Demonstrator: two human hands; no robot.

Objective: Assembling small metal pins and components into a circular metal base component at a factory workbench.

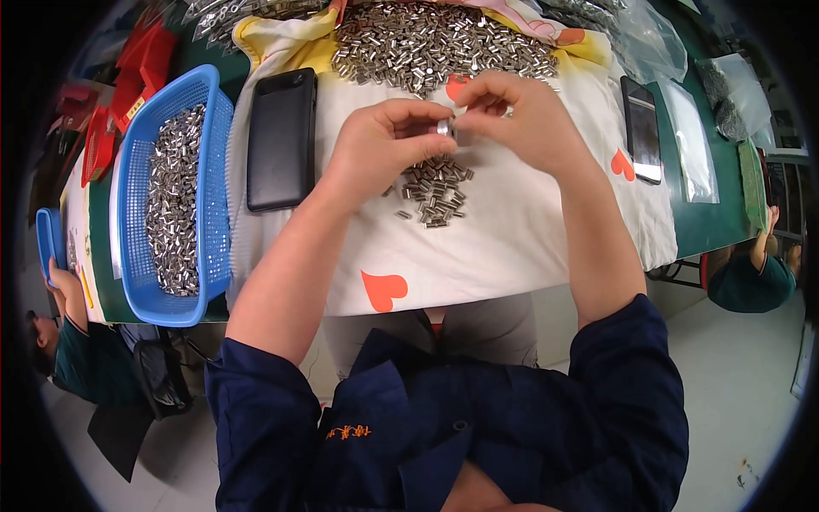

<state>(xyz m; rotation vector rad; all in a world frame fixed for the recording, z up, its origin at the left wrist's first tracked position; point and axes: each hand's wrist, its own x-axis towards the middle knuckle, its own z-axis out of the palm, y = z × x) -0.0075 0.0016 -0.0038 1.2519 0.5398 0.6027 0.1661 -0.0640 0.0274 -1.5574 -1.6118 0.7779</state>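
Between the thumb and fingertips of my left hand (384,136) is a small shiny metal cylinder (444,128). Close against its right side, my right hand (525,124) has its thumb and forefinger pinched together; whatever is between them is too small to make out. Just below my hands, a small pile of metal cylinders (439,192) lies loose on the white cloth (512,239). Beyond my hands spreads a much larger heap of the same silvery cylinders (426,43).
Left of the cloth stands a blue plastic basket (217,162) holding many metal cylinders. A black case (281,141) lies beside it, and a phone (641,128) at the right. Red bins (145,64) are far left, clear bags (640,43) far right. Other people sit on both sides.
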